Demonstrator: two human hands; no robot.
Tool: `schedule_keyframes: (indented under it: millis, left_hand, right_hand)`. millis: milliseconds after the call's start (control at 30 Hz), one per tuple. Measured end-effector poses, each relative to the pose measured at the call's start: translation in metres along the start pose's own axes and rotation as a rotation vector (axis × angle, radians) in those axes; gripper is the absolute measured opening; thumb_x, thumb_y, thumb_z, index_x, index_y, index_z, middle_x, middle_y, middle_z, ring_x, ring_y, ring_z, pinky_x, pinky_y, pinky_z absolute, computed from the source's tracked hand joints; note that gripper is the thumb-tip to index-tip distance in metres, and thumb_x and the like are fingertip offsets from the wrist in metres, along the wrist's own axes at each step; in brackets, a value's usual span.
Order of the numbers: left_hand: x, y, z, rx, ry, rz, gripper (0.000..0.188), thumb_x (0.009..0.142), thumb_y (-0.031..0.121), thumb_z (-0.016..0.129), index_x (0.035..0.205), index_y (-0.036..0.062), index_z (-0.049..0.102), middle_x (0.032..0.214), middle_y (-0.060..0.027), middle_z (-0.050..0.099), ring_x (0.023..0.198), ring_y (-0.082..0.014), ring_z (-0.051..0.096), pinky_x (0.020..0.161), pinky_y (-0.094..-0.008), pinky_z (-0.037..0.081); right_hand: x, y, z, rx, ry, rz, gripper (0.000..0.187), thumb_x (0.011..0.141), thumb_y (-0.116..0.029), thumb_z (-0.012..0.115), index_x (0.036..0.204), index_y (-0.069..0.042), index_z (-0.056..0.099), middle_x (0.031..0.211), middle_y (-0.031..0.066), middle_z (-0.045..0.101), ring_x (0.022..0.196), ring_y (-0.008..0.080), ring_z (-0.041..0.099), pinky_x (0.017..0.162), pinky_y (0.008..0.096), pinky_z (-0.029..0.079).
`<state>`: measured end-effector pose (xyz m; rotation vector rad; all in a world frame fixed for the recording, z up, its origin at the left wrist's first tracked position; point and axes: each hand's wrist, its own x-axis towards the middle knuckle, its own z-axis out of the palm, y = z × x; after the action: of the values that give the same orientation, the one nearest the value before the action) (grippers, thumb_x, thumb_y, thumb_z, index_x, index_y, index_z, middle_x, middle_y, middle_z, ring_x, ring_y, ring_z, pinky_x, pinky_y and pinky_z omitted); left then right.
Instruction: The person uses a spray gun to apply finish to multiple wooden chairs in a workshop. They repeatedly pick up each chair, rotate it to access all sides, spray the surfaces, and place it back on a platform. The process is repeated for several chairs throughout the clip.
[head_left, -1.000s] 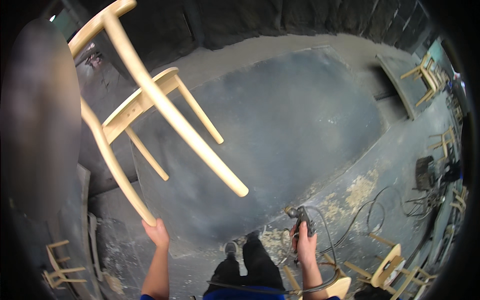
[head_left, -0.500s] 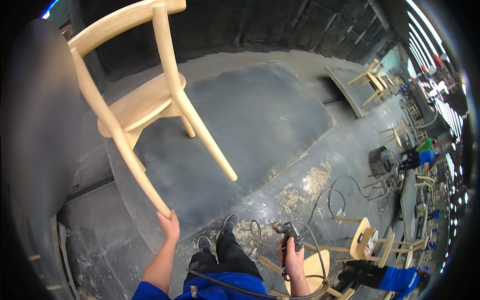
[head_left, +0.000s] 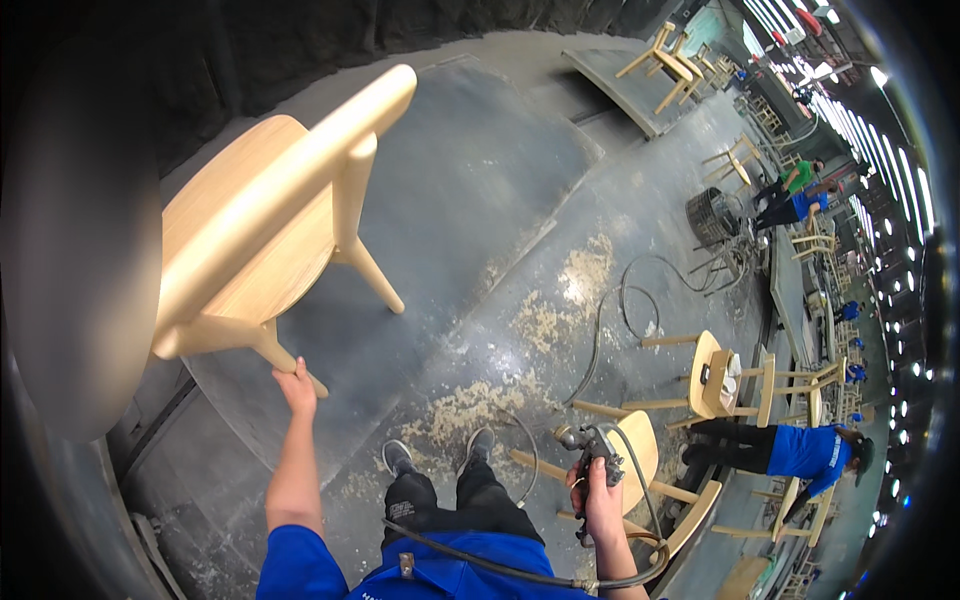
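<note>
My left hand (head_left: 296,388) is closed round one leg of a pale wooden chair (head_left: 290,190), near the leg's end. The chair is tilted, its curved backrest turned toward me and its seat behind. A blurred dark oval (head_left: 80,250) at the left rim covers part of it. In my right hand (head_left: 602,500) is a dark metal spray gun (head_left: 592,438), its nozzle pointing left. A black hose (head_left: 480,562) runs from the gun across my waist. Behind the gun, at the right, another wooden chair (head_left: 635,460) lies on its side.
A flat grey board (head_left: 470,170) covers the floor ahead. More wooden chairs (head_left: 715,375) stand to the right, near a person in blue (head_left: 805,450). A loose hose (head_left: 600,345) curls over the floor toward a round metal drum (head_left: 710,217). Farther off are two other people (head_left: 800,195).
The chair has swung round and tipped, bringing its backrest lower and nearer. My left hand still holds the leg. The view has turned, and my feet have shifted apart.
</note>
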<state>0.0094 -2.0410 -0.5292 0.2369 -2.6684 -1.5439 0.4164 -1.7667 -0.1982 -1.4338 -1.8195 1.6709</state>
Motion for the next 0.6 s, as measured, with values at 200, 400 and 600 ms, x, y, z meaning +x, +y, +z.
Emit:
schedule_keyframes:
  millis: [200,400,600]
  left_hand:
    - [-0.017,0.001,-0.012,0.409,-0.462,-0.374,0.044,0.103,0.033,0.054,0.105,-0.0098,0.066,0.104,-0.0288,0.069,0.102,-0.0427,0.067,0.091,-0.0492,0.051]
    - [-0.246,0.033,-0.036,0.071,-0.924,-0.38,0.028,0.102,0.023,0.057,0.117,0.0002,0.065,0.093,-0.0135,0.076,0.082,-0.0207,0.072,0.076,-0.0366,0.057]
    - [-0.413,0.106,-0.083,-0.07,-0.904,-0.346,0.045,0.108,0.032,0.042,0.1,-0.0017,0.072,0.065,-0.0061,0.065,0.059,-0.0139,0.06,0.059,-0.0315,0.048]
  right_hand:
    - [0.024,0.039,-0.036,0.09,0.032,0.159,0.047,0.11,-0.047,0.042,0.099,-0.005,0.06,0.072,0.004,0.062,0.042,0.0081,0.045,0.037,0.0245,0.033]
    - [0.046,0.057,-0.091,0.193,-0.023,0.16,0.05,0.109,-0.05,0.043,0.097,-0.004,0.061,0.072,0.0033,0.062,0.044,0.0082,0.046,0.039,0.0241,0.035]
    - [0.054,0.021,-0.175,0.473,-0.188,0.019,0.058,0.106,-0.06,0.044,0.106,-0.003,0.058,0.077,0.007,0.063,0.048,0.0104,0.046,0.042,0.0244,0.036]
